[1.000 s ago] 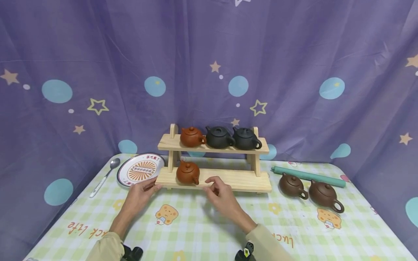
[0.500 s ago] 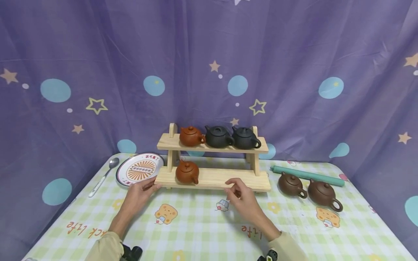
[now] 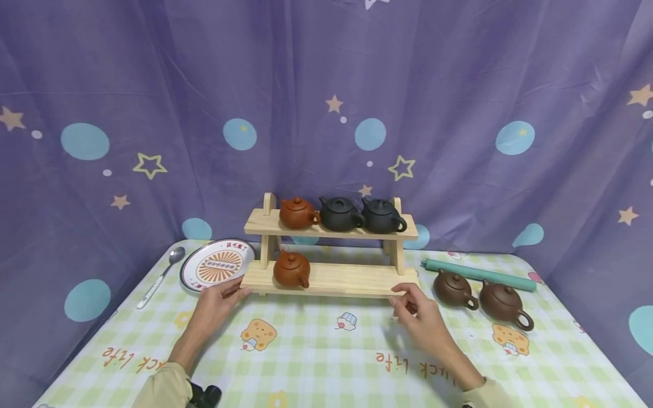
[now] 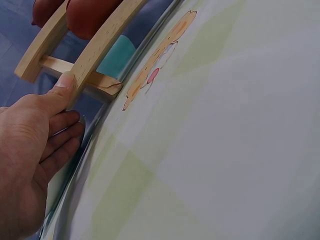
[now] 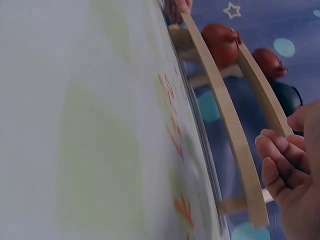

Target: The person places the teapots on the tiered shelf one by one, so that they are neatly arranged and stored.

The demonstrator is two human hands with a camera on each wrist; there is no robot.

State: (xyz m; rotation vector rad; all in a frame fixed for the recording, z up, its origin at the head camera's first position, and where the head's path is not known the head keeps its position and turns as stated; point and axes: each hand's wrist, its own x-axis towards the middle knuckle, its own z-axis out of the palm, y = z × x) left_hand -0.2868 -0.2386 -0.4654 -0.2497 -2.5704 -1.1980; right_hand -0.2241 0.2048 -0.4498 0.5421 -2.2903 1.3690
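Note:
A two-tier wooden display shelf [image 3: 357, 277] stands at the back of the table. My left hand [image 3: 216, 309] grips the left end of its lower board; in the left wrist view the thumb [image 4: 65, 82] lies on the board and the other fingers curl below. By the right front corner of that board is my right hand [image 3: 423, 320], fingers loosely bent around nothing. One orange-brown teapot [image 3: 292, 270] sits on the lower board toward the left. Above, on the upper board, are another orange-brown teapot [image 3: 297, 214] and two black teapots [image 3: 339, 215], side by side.
Right of the shelf, two dark brown teapots [image 3: 502, 305] rest on the checked tablecloth [image 3: 316, 362], in front of a green roll [image 3: 479, 275]. To the left lie a patterned plate [image 3: 186, 272] and a spoon [image 3: 162, 277]. A purple curtain [image 3: 306, 68] hangs behind.
My right hand has moved right along the front of the lower board, from near the orange-brown teapot to the right corner. The left hand keeps its hold; the teapots stay put.

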